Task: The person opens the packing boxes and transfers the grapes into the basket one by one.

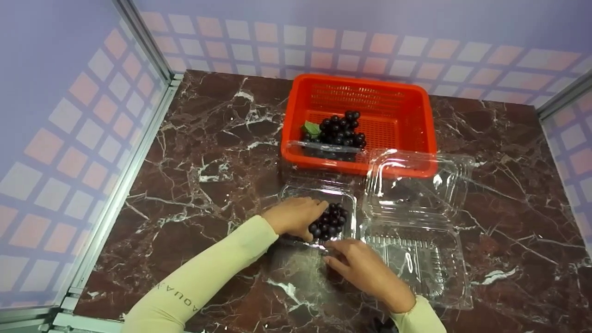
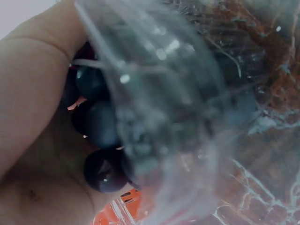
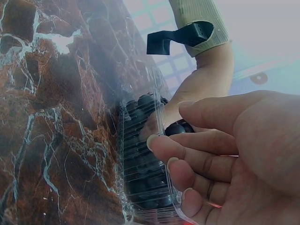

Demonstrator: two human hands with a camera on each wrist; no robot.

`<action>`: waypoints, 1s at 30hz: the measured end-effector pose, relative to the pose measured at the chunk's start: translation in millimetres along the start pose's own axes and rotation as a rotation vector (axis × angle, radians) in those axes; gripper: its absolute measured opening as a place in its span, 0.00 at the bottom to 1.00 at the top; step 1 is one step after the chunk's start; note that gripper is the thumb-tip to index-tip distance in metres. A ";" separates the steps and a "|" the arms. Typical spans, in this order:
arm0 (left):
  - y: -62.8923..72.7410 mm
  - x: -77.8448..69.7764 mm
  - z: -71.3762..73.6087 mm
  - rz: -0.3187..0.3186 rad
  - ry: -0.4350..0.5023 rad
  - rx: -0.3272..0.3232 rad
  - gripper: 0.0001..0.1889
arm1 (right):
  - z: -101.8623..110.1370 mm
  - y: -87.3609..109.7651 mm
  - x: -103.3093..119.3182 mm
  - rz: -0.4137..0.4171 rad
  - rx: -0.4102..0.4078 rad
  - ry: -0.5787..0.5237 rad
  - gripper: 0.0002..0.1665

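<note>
A bunch of dark grapes (image 1: pixel 330 221) lies in a clear plastic clamshell box (image 1: pixel 353 210) in the middle of the table. My left hand (image 1: pixel 296 216) reaches into the box from the left, its fingers and thumb curved round the bunch. In the left wrist view, dark grapes (image 2: pixel 104 123) sit against the palm beside the blurred plastic wall. My right hand (image 1: pixel 363 268) is at the near right corner of the box, fingers loosely bent. The right wrist view has its fingertips at the ribbed box wall (image 3: pixel 143 176); whether they all touch it cannot be told.
Behind the box stands a red basket (image 1: pixel 428 125) holding more dark grapes (image 1: pixel 340 129) and a green leaf (image 1: pixel 311 128). To the right, another open clear clamshell (image 1: pixel 430 266) lies with its lid (image 1: pixel 416 189) up against the basket. Patterned walls (image 1: pixel 286 44) bound the marbled table (image 1: pixel 208 138).
</note>
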State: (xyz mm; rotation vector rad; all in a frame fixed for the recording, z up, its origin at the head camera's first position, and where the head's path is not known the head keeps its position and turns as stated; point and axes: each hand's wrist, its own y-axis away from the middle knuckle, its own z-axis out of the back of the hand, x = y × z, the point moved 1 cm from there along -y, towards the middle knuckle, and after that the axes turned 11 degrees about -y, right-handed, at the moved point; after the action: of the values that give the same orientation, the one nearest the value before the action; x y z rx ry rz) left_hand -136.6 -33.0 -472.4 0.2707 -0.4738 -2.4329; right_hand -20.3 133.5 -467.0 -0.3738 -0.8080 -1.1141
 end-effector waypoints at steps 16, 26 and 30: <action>2.3 3.9 1.0 -0.004 0.091 0.003 0.37 | -0.7 -0.5 0.6 -0.003 0.004 -0.002 0.21; 7.9 8.5 10.7 -0.032 0.145 -0.039 0.36 | -1.1 -1.0 1.1 0.012 -0.009 -0.005 0.19; 9.3 11.0 13.0 -0.035 0.181 -0.076 0.32 | -0.6 -0.1 1.6 0.001 -0.002 -0.007 0.21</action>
State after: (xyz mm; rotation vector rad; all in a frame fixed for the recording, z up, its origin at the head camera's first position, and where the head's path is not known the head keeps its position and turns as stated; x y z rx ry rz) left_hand -144.0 -43.2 -457.6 0.4650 -0.2980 -2.4263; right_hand -19.9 132.0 -466.3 -0.3796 -0.8134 -1.1135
